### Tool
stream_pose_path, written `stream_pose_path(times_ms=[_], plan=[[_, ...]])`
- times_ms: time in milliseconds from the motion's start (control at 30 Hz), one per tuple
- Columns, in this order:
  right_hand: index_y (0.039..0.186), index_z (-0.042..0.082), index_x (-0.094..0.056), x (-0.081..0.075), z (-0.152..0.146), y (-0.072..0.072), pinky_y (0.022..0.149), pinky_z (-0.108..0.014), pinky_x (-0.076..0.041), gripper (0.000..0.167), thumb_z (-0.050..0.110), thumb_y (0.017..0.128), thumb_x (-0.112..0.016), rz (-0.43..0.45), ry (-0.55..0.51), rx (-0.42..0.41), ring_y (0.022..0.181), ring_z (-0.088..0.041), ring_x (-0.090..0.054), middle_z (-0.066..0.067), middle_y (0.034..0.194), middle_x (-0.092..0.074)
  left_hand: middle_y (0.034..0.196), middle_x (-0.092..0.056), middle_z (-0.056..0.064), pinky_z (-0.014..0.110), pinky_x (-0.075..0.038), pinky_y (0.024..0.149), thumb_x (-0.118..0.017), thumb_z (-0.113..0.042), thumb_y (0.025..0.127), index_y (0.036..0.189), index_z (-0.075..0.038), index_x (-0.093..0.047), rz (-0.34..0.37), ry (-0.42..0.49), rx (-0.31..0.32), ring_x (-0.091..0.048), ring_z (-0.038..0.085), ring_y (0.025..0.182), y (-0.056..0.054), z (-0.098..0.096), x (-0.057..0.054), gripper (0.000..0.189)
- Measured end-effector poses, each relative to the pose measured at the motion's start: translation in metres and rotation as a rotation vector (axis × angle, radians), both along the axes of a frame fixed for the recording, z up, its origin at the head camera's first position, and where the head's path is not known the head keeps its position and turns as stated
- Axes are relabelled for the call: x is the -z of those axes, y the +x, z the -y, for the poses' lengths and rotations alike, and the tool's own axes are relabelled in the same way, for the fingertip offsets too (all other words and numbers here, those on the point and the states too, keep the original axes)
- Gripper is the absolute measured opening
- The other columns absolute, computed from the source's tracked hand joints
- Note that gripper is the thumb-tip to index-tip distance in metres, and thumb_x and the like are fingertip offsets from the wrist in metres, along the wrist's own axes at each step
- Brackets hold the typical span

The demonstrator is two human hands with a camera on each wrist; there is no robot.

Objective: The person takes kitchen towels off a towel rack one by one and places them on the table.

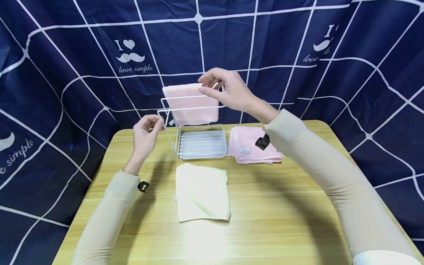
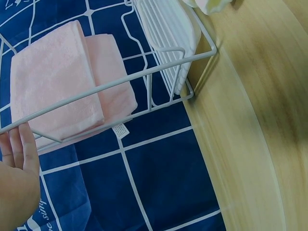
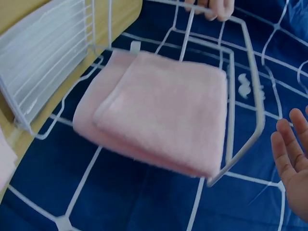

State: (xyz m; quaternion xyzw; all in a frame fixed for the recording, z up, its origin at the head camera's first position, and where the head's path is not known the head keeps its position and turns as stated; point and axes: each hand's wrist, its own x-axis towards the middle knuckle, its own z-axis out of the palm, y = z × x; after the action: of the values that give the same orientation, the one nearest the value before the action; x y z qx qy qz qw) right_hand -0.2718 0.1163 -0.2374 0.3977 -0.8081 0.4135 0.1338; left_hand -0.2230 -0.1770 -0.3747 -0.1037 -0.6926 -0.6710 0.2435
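Note:
A white wire rack stands at the far side of the table, with a slatted tray at its base. Over its rear top bar hangs a folded pink towel, its tag showing at one side. My left hand pinches the rack's upper left corner, and its fingertips meet the white bar in the left wrist view. Above the towel's right end, my right hand is raised with nothing in it. Its fingers are extended beside the rack in the right wrist view.
A pale yellowish towel lies folded on the wooden table before the rack. Another folded pink towel lies right of the tray, partly behind the right wrist's black camera mount. Dark blue cloth with white lines surrounds the table.

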Motion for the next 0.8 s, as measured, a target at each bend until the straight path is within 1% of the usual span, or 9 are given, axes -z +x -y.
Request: stream_pose_path(times_ms=[100, 200, 333, 433, 600, 800], plan=[[0.122, 0.005, -0.073, 0.002, 0.001, -0.011, 0.089, -0.024, -0.059, 0.026, 0.019, 0.100, -0.073, 0.017, 0.008, 0.005, 0.099, -0.012, -0.067, -0.010, 0.111, -0.076, 0.080, -0.071, -0.014, 0.017, -0.065, 0.071, -0.068, 0.005, 0.097, 0.093, -0.009, -0.071, 0.000, 0.011, 0.000, -0.069, 0.002, 0.071, 0.001, 0.000, 0.001, 0.015], [0.124, 0.007, -0.072, 0.004, 0.002, -0.021, 0.092, -0.029, -0.059, 0.026, 0.020, 0.101, -0.072, 0.051, 0.004, 0.028, 0.099, -0.012, -0.066, -0.009, 0.111, -0.075, 0.080, -0.071, -0.014, 0.017, -0.065, 0.071, -0.069, 0.006, 0.097, 0.092, -0.010, -0.071, -0.003, 0.021, -0.001, -0.069, 0.003, 0.070, 0.001, -0.001, 0.001, 0.017], [0.124, 0.009, -0.073, 0.005, 0.003, -0.035, 0.090, -0.028, -0.058, 0.026, 0.022, 0.101, -0.072, 0.100, -0.040, 0.063, 0.095, -0.011, -0.066, -0.007, 0.109, -0.073, 0.079, -0.071, -0.012, 0.019, -0.066, 0.071, -0.069, 0.006, 0.097, 0.091, -0.011, -0.072, -0.006, 0.021, -0.002, -0.070, 0.007, 0.070, -0.001, -0.001, 0.000, 0.018], [0.122, 0.009, -0.074, 0.007, 0.005, -0.046, 0.087, -0.025, -0.058, 0.026, 0.023, 0.101, -0.073, 0.110, -0.056, 0.085, 0.092, -0.010, -0.066, -0.005, 0.107, -0.073, 0.079, -0.071, -0.013, 0.019, -0.066, 0.071, -0.069, 0.006, 0.097, 0.092, -0.010, -0.071, -0.005, 0.016, -0.002, -0.070, 0.007, 0.070, -0.001, -0.001, 0.000, 0.017], [0.124, 0.007, -0.073, 0.014, 0.010, -0.061, 0.087, -0.026, -0.058, 0.029, 0.024, 0.100, -0.074, 0.124, -0.025, 0.107, 0.094, -0.011, -0.065, -0.006, 0.109, -0.073, 0.079, -0.071, -0.014, 0.019, -0.066, 0.071, -0.068, 0.006, 0.097, 0.093, -0.008, -0.071, -0.004, 0.016, 0.002, -0.070, 0.006, 0.070, -0.002, -0.001, 0.001, 0.015], [0.127, 0.003, -0.071, 0.024, 0.014, -0.071, 0.093, -0.028, -0.058, 0.034, 0.023, 0.100, -0.074, 0.136, 0.013, 0.130, 0.100, -0.017, -0.067, -0.011, 0.114, -0.074, 0.079, -0.071, -0.013, 0.019, -0.065, 0.071, -0.068, 0.006, 0.097, 0.095, -0.001, -0.070, -0.004, 0.011, -0.002, -0.068, 0.003, 0.070, 0.000, -0.001, 0.000, 0.007]])
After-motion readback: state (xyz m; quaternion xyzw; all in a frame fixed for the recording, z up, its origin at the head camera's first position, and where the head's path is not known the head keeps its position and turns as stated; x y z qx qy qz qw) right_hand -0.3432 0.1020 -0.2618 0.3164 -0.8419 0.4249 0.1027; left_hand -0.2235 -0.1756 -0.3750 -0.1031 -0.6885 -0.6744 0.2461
